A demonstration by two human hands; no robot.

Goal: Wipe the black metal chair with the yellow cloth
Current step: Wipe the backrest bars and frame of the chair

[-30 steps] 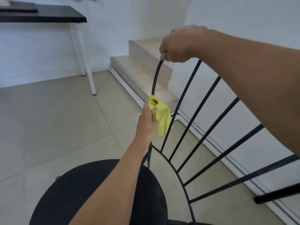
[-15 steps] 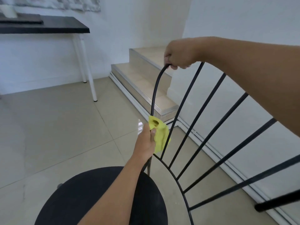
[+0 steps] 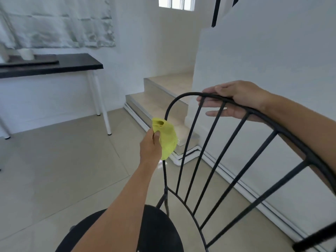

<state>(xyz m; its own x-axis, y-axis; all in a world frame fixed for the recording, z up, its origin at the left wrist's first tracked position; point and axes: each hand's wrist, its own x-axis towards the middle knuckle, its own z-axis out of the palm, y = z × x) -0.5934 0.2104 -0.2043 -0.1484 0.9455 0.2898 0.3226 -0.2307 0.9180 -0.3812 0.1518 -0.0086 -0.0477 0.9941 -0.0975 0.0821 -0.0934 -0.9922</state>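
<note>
Two hands on the black metal chair [image 3: 163, 233]: the left hand [image 3: 151, 148] pinches the yellow cloth [image 3: 167, 139] between thumb and curled fingers, bunched against the backrest's outer rod. The right hand [image 3: 240, 99] rests on the top rail, fingers straight and slightly spread behind the bars.
</note>
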